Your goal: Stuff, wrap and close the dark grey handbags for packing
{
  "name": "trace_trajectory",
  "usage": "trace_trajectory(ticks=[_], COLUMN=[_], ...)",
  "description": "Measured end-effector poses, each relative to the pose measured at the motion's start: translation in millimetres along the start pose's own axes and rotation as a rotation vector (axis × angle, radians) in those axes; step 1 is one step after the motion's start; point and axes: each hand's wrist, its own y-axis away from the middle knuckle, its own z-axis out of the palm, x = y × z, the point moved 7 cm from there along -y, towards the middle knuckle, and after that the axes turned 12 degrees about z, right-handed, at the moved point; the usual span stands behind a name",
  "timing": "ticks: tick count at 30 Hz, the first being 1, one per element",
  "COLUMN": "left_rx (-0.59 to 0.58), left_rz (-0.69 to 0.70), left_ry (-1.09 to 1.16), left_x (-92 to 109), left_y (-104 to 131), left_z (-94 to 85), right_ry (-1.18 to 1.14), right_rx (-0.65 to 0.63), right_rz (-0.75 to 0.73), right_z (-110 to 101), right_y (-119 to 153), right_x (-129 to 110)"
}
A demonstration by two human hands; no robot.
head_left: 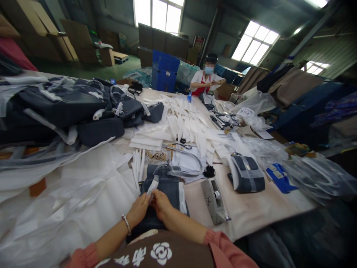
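nearest is a brown apron with a white flower print (173, 251); just beyond, the left hand (141, 208) and right hand (161, 204) pinch a translucent white wrapping strip (153, 184), fingers close together, over a dark navy bag (171, 188), partly hiding it. a grey metal tape dispenser (214, 201) stands right of the bag, white foam sheets (69, 193) spread left. farther off, loose white strips (186, 119) lie before a masked person (205, 80).

Items partly hidden, cropped or blurred
Dark bag (171, 190), lower part covered; pink garment (13, 52), cut by left edge; white label (247, 111), handwriting blurred.
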Motion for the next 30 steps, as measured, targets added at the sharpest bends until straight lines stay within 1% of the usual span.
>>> trace_trajectory(ticks=[5, 9, 11, 14, 17, 19, 21, 23, 25, 26, 28, 30], left_rx=[0.031, 0.014, 0.005, 0.003, 0.012, 0.011, 0.007, 0.006, 0.009, 0.012, 0.017, 0.02], left_rz=[-0.039, -0.051, -0.047, -0.023, -0.01, -0.012, -0.009, 0.001, 0.002, -0.002, -0.02, -0.044], left_ry=[-0.047, -0.06, -0.08, -0.112, -0.144, -0.152, -0.155, -0.166, -0.175, -0.175, -0.167, -0.17], left_x=[-5.9, -13.3, -15.4, -15.7, -14.9, -13.8, -12.0, -10.3, -10.6, -11.5, -14.1, -15.4], left_y=[-0.5, -2.4, -2.7, -2.9, -3.1, -3.4, -3.7, -4.0, -4.0, -3.8, -3.0, -1.9], left_z=[-2.9, -0.9, -0.2, -0.3, -1.4, -1.8, -1.8, -1.7, -1.4, -1.1, -0.6, -0.7], right_ry=[0.043, 0.245, 0.418, 0.768, 1.064, 1.148, 1.147, 1.075, 0.96, 0.909, 0.86, 0.901], right_rx=[0.051, 0.117, 0.137, 0.121, 0.057, 0.017, -0.014, -0.02, -0.002, 0.011, 0.026, 0.016], right_rz=[0.011, 0.074, 0.104, 0.11, 0.011, -0.055, -0.039, 0.068, 0.178, 0.21, 0.219, 0.224], right_z=[-0.7, -4.0, -7.2, -12.8, -15.6, -15.6, -15.2, -15.7, -15.9, -15.7, -14.9, -15.5], right_y=[-4.1, -1.4, 3.2, 10.5, 14.5, 12.8, 6.4, -3.2, -12.1, -15.7, -20.7, -22.1], right_x=[5.0, 2.6, -5.6, -25.5, -50.1, -61.8, -63.2, -53.8, -40.4, -34.7, -28.6, -28.0])
